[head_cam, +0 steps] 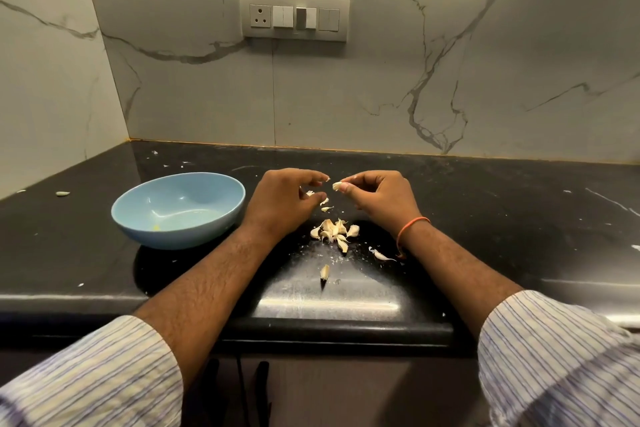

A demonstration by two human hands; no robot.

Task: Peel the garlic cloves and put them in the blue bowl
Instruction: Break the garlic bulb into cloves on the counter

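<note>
Right grip (375,196) pinches a garlic clove (336,186); left grip (284,199) loosely curled, holding nothing we can see — we'd strip skin fully before the blue bowl (178,210).

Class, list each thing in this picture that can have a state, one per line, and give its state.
Blue bowl: upright on the counter, no cloves inside, a small yellowish speck at the bottom.
Garlic clove: pinched in the right hand, partly peeled.
Left hand: fingers curled, a scrap of skin at the fingertips.
Pile of garlic cloves: unpeeled, on the counter between the wrists.
Single clove: lying apart, nearer the counter edge.
Wall switches: position unclear.
</note>
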